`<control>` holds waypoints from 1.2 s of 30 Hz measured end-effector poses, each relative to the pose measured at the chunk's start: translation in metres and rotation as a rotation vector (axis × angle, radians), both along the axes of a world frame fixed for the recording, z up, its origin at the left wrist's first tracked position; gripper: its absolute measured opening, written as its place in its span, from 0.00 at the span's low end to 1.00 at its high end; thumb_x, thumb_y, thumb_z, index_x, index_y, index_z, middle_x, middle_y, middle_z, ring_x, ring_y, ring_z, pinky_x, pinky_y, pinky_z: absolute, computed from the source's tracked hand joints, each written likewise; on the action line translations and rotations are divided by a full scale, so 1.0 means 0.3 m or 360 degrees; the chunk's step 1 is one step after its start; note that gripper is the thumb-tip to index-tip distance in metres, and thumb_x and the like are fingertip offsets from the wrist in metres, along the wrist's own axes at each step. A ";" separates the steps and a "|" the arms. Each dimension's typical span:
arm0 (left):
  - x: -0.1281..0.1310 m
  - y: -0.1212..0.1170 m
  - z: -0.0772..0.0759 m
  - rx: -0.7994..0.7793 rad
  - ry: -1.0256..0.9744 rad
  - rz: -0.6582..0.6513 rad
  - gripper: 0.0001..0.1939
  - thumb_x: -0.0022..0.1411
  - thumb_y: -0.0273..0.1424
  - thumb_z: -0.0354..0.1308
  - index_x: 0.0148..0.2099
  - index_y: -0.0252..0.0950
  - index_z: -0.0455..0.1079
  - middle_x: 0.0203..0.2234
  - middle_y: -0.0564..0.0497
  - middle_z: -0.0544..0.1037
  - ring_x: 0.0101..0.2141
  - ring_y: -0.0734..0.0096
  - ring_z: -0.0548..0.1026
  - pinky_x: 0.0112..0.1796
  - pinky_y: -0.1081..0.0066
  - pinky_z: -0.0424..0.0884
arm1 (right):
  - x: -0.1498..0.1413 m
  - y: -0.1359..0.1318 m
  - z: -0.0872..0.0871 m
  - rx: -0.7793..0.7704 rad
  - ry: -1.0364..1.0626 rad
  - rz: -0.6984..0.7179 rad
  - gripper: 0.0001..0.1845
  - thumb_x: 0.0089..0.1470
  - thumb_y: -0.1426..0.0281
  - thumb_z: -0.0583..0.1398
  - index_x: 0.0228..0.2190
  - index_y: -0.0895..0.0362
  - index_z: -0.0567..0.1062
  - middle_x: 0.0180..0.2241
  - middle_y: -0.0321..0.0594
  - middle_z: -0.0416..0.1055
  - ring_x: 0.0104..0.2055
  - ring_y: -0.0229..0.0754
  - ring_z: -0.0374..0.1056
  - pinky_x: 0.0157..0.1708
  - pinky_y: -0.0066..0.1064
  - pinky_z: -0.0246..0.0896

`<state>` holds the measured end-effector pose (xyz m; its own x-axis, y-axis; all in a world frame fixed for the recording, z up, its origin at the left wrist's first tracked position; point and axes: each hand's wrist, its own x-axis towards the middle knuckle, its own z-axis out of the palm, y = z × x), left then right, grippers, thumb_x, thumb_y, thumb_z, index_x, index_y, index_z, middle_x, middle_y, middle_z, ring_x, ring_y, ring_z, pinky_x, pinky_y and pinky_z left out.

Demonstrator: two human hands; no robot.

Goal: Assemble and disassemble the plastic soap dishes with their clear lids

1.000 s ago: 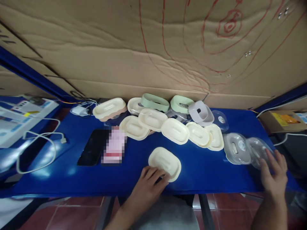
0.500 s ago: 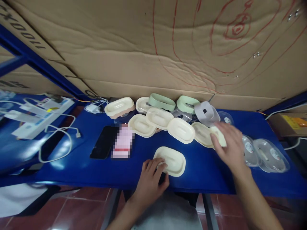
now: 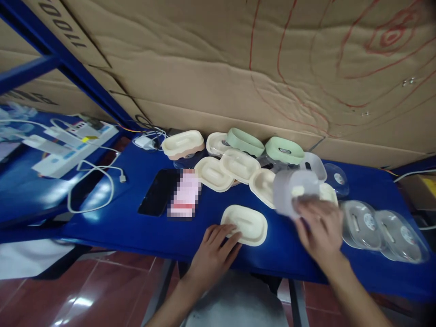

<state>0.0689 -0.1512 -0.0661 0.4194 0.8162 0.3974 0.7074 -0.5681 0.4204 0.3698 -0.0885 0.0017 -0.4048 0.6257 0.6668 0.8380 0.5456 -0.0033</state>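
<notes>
My left hand [image 3: 216, 250] rests at the near left of a cream oval tray [image 3: 248, 225], its fingers closed over the rim; the tray lies flat on the blue table. My right hand [image 3: 320, 225] is closed on a lavender-grey plastic shell [image 3: 284, 193], smeared by motion and tilted over the tray row. Another cream piece [image 3: 329, 194] shows just behind that hand. Beyond it stands a second grey shell [image 3: 313, 165]. More cream trays [image 3: 240, 165] overlap in the middle, with green shells [image 3: 284, 150] behind them.
Clear lids [image 3: 363, 225] lie to the right. Left of the trays are a black phone [image 3: 158, 193] and a pink-screened, blurred-out device [image 3: 185, 195]. A power strip [image 3: 75, 150] with white cables sits far left. A cardboard wall [image 3: 187, 59] closes the back.
My right hand has taken hold of a grey shell and brought it nearer, left of where the hand was. My left hand stays on the same tray. The view has turned slightly left.
</notes>
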 end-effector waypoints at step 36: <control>-0.109 0.061 0.047 -0.0146 -0.0200 0.0135 0.25 0.77 0.28 0.55 0.72 0.44 0.61 0.71 0.40 0.65 0.68 0.55 0.69 0.62 0.55 0.75 | -0.343 -0.185 -0.198 -0.0846 -0.0028 0.0292 0.27 0.70 0.78 0.55 0.66 0.54 0.70 0.65 0.45 0.72 0.68 0.49 0.65 0.70 0.50 0.58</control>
<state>0.0364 -0.1328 -0.0520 0.2994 0.8818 0.3643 0.6899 -0.4639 0.5558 0.2669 -0.1441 -0.0578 -0.5466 0.7923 0.2711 0.7320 0.6093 -0.3048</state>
